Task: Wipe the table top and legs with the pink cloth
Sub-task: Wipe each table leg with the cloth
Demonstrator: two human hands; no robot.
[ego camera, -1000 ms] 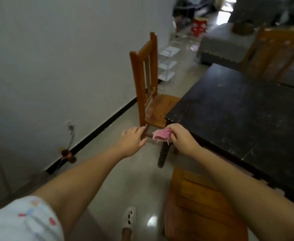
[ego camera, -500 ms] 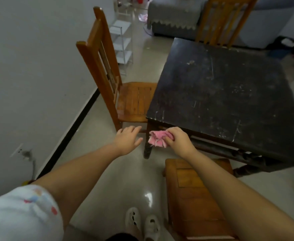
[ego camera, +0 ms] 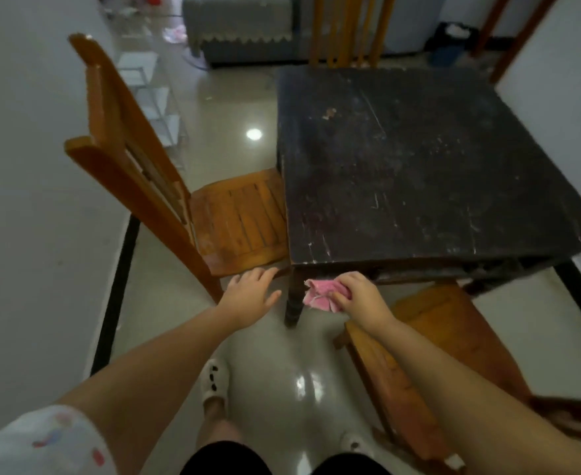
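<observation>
The view is swinging round to face the square black wooden table (ego camera: 419, 173) squarely: a second ago only a slanted part of its scuffed top was showing, and now nearly the whole top is lying ahead, with its near edge just above the hands. That is putting the person directly in front of the near left corner, which I judge to be the working spot for the moment.

The orange-brown slatted wooden chair (ego camera: 165, 186) is standing to the left with its seat touching or just beside the table's left edge; a second orange-brown wooden chair (ego camera: 453, 337) is sitting low on the right, under the right forearm, and a third one's back (ego camera: 347, 29) is rising behind the far edge.

The dark turned table leg (ego camera: 294, 299) at the near left corner is running down to the glossy pale tiled floor (ego camera: 248, 138), between the two hands.

The right hand (ego camera: 357, 296) is keeping its fingers curled round the crumpled pink cloth (ego camera: 320, 294), holding it just right of that leg and just under the table's front rail; whether the cloth is actually touching the leg I cannot tell. It is sitting slightly lower against the table than half a second ago, which suggests leg or rail wiping is under way rather than the top.

The left hand (ego camera: 251, 296) is hovering with fingers spread and relaxed, holding nothing, near the chair seat's front corner, much as before.
</observation>
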